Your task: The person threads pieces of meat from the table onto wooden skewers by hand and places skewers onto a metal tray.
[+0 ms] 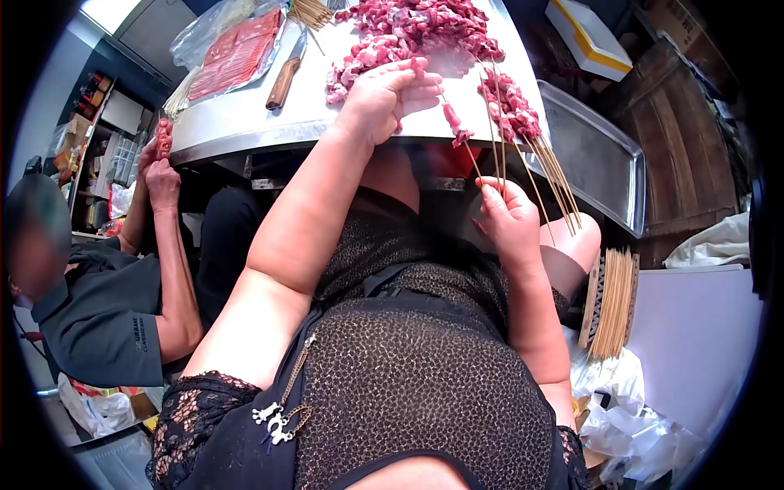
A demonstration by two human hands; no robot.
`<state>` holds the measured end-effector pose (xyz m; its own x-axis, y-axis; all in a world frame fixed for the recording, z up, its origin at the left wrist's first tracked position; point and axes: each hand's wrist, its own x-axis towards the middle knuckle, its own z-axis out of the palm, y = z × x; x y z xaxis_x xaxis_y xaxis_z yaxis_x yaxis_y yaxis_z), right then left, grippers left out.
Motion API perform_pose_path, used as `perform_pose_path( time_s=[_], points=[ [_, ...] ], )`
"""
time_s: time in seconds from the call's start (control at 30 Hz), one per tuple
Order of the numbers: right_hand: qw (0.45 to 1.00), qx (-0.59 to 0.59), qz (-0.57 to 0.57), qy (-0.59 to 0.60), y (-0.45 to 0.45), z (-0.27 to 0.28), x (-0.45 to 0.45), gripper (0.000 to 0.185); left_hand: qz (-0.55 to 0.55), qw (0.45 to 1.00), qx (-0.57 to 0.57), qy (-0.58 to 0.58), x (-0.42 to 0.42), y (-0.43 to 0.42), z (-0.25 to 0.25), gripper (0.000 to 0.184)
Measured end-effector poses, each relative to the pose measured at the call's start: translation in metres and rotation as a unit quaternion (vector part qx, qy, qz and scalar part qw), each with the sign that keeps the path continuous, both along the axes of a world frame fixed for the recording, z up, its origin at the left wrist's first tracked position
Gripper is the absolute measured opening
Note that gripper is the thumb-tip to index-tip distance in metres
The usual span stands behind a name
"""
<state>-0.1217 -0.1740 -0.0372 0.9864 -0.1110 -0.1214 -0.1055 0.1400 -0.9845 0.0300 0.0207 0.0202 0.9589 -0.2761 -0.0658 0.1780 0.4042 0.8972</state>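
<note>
My left hand point(388, 100) is over the table's front edge beside a large pile of cut raw meat point(416, 37). Its fingers are bent and close together, and a bit of pink shows under them; what they hold is not clear. My right hand point(508, 214) pinches a thin wooden skewer point(474, 163) that slants up toward the left fingertips and carries a few meat pieces point(454, 124). Other skewers pass by the right hand. Threaded meat skewers point(510, 102) lie at the table's right edge with their bare ends sticking out toward me.
On the white table point(306, 122) are a wooden-handled knife point(284, 80) and a bag of red meat skewers point(237, 55). At left, a seated person point(106, 302) holds a meat skewer point(164, 139). A metal tray point(588, 147) and a skewer bundle point(612, 306) are at right.
</note>
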Motion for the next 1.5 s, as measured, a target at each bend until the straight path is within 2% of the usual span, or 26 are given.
perform_pose_path(
  time_s=[0.1,0.3,0.4,0.8,0.93,1.23,1.43,1.5],
  points=[
    [1.000,-0.017,0.006,-0.007,0.002,0.000,0.000,0.017,-0.038,0.997,-0.051,0.031,0.001,0.002,-0.002,0.029],
    [0.995,-0.092,-0.013,-0.037,0.004,-0.001,-0.001,0.017,-0.009,0.999,-0.032,-0.020,-0.006,-0.005,-0.004,0.024],
    [0.997,-0.065,-0.016,-0.048,0.005,-0.001,-0.004,0.016,0.034,0.998,-0.049,-0.011,-0.005,-0.006,-0.004,0.023],
    [0.986,-0.159,-0.023,-0.041,0.005,0.009,-0.004,0.016,0.026,0.998,-0.049,-0.029,-0.013,-0.009,-0.002,0.021],
    [0.988,-0.141,-0.028,-0.055,0.006,0.005,-0.003,0.017,0.026,0.998,-0.055,-0.012,-0.018,-0.012,-0.002,0.020],
    [0.982,-0.149,-0.056,-0.099,0.013,-0.014,0.000,0.015,0.036,0.986,-0.158,0.038,-0.026,-0.019,-0.007,0.022],
    [0.983,-0.144,-0.053,-0.101,0.013,-0.007,0.001,0.015,-0.014,0.987,-0.160,0.025,-0.029,-0.011,0.005,0.023],
    [0.984,-0.144,-0.052,-0.091,0.010,-0.003,0.000,0.015,-0.042,0.978,-0.201,0.025,-0.030,-0.009,0.010,0.024]
  ],
)
